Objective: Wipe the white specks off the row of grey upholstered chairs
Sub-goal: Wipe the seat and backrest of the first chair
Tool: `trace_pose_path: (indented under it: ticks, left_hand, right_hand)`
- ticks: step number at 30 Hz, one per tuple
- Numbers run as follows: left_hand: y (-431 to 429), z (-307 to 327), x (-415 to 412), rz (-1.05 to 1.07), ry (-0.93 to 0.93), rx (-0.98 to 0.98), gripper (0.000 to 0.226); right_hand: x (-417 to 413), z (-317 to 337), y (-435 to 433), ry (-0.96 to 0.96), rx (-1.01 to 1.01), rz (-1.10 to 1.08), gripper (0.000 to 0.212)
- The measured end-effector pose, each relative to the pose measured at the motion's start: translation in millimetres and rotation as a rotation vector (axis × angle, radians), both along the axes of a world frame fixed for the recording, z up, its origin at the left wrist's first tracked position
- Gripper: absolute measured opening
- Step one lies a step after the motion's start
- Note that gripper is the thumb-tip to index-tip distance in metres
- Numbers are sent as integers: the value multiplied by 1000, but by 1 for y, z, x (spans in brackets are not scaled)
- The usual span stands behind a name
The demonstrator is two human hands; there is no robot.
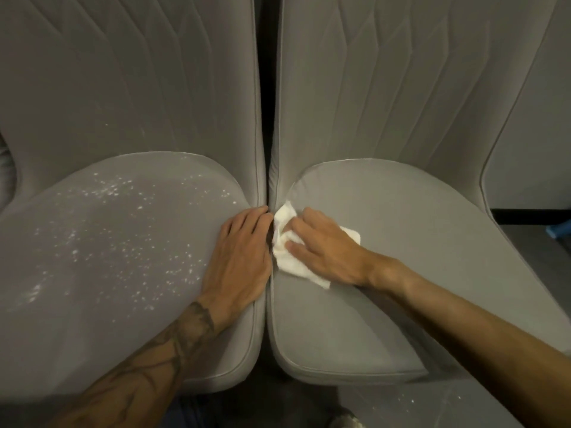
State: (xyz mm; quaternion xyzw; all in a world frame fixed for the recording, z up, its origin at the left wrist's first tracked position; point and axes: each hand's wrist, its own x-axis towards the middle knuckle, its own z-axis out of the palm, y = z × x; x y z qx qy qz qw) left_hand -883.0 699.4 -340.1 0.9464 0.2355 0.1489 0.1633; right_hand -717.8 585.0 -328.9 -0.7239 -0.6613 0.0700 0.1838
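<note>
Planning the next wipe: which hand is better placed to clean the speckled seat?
Probably the right hand: it holds the cloth, just beside the speckled seat. The left hand rests there bare.

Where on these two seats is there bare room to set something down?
The right seat is bare from the white cloth out to its right and front edges. The left seat is covered in white specks. Crowded at the gap between seats, where the left hand rests and the right hand holds the cloth.

place: indoor seating area | evidence: row of grey upholstered chairs [401,88], dark floor [533,261]
</note>
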Motion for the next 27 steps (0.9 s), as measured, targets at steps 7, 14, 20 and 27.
trace_pose_path:
  ticks: [7, 14, 20, 27]
  left_hand:
    - [-2, 7, -2, 6, 11, -145, 57]
    - [-3, 7, -4, -20, 3, -95, 56]
    - [-3, 6, -4, -36, -13, -116, 57]
    - [-2, 3, -2, 23, 0, -73, 52]
  right_hand:
    - [3, 11, 28, -7, -51, -176, 25]
    - [-12, 7, -8, -27, -76, 77, 29]
    - [-17, 6, -1, -44, -49, 4, 30]
    - [23, 10, 20, 17, -72, -135, 30]
